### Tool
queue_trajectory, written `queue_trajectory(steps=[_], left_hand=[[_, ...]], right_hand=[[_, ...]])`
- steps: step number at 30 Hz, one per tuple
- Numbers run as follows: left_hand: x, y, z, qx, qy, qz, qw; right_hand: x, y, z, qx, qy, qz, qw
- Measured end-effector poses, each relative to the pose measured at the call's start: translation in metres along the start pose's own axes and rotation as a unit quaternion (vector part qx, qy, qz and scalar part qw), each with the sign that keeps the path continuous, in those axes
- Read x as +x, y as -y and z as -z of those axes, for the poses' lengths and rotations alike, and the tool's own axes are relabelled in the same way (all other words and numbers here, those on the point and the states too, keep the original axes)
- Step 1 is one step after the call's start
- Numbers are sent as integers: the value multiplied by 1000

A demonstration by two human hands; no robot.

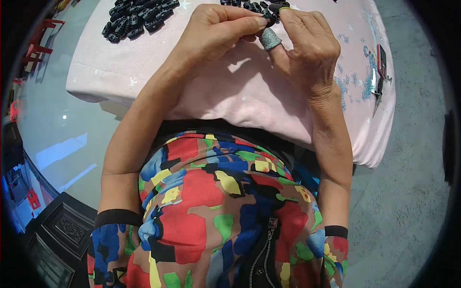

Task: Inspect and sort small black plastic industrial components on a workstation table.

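Note:
Above the table's pink cloth (230, 98), my two hands meet over a small black part (270, 19). The thumb and fingertips of my left hand (218, 31) pinch it from the left. On its other side, my right hand (307, 48) closes on it, with a grey textured finger cot (271, 39) over the thumb and a dark cover (277, 8) with a yellow-green rim on a finger. Fingertips hide most of the part. Just beyond my hands lies a group of similar black pieces (252, 6), cut off by the picture's top edge.
A larger heap of black pieces (137, 19) lies at the far left of the table. Tiny blue bits (367, 86) are scattered at the right, near a dark red-edged flat object (382, 61) and a slim pointed tool (378, 98). Red stools (36, 54) stand on the floor at left.

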State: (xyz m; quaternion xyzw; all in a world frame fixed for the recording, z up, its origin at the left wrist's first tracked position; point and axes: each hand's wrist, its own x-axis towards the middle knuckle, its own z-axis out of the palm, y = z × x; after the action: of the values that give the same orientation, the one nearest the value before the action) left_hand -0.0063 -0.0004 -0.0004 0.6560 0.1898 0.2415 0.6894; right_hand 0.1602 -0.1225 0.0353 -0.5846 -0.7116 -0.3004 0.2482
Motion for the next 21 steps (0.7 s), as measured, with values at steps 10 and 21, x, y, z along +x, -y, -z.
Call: queue_trajectory(steps=[10,21], left_hand=[[-8,-1,-14,-13,-35,-22,999],[-5,0,-13,-78,-49,-18,996]], right_hand=[[-2,5,1,-8,28,1,1000],[3,-1,-4,76,-11,-13,997]])
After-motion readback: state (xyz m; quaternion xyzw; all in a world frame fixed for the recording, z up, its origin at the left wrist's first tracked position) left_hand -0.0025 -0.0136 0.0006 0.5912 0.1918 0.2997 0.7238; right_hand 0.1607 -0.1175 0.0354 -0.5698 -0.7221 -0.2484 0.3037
